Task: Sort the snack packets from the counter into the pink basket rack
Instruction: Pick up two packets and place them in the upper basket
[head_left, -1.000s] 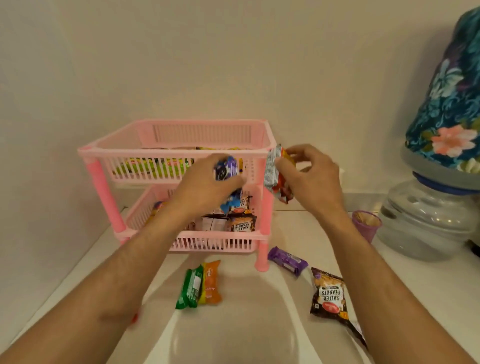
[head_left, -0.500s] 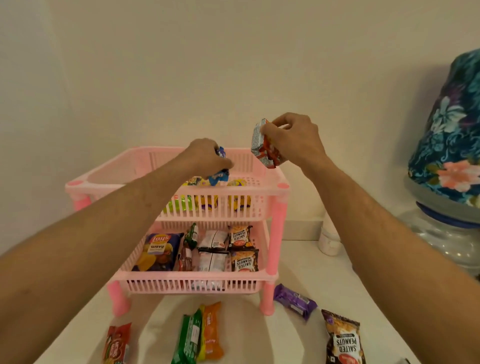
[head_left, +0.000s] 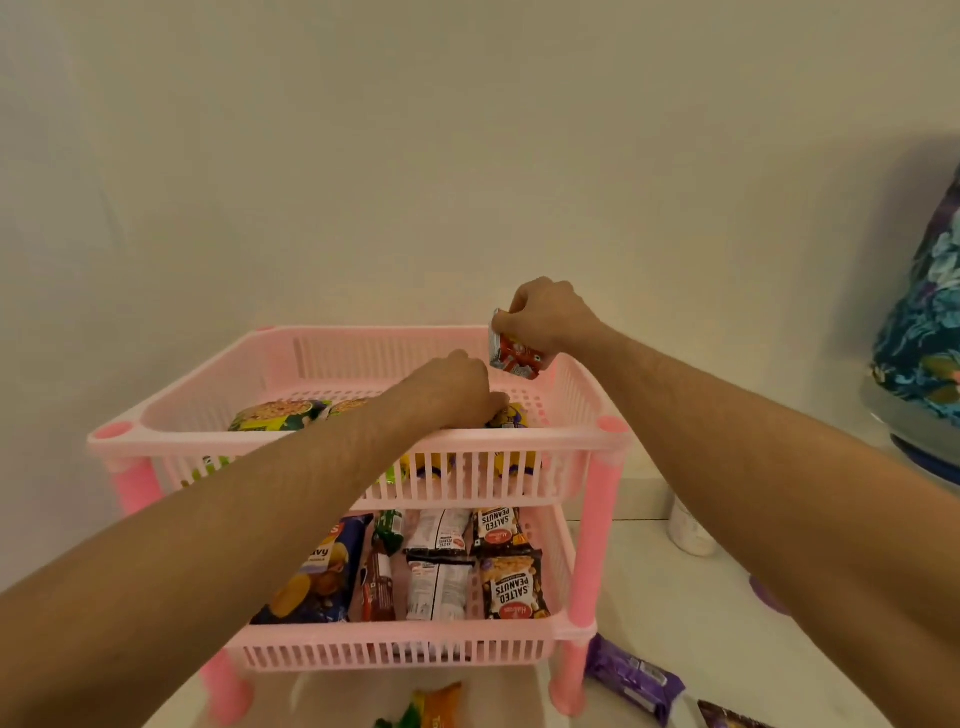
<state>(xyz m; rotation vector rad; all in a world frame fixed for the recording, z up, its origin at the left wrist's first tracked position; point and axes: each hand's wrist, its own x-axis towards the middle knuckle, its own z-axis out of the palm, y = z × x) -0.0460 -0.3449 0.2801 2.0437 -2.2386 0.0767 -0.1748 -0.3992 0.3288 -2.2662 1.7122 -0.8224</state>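
The pink two-tier basket rack stands on the counter against the wall. My left hand reaches down into the top basket, fingers curled beside a yellow-and-purple packet; what it holds is hidden. My right hand grips a red-and-silver packet above the top basket's back right corner. Green noodle packets lie at the top basket's left. The lower basket holds salted peanut packets, white packets and a blue chips bag.
On the counter in front of the rack lie a purple packet, green and orange packets and a dark packet. A white jar stands right of the rack. A floral-covered water dispenser fills the right edge.
My left hand has dropped into the top basket and the blue packet it held is out of sight. My right hand lowered the red-and-silver packet towards the basket. The view has come closer.
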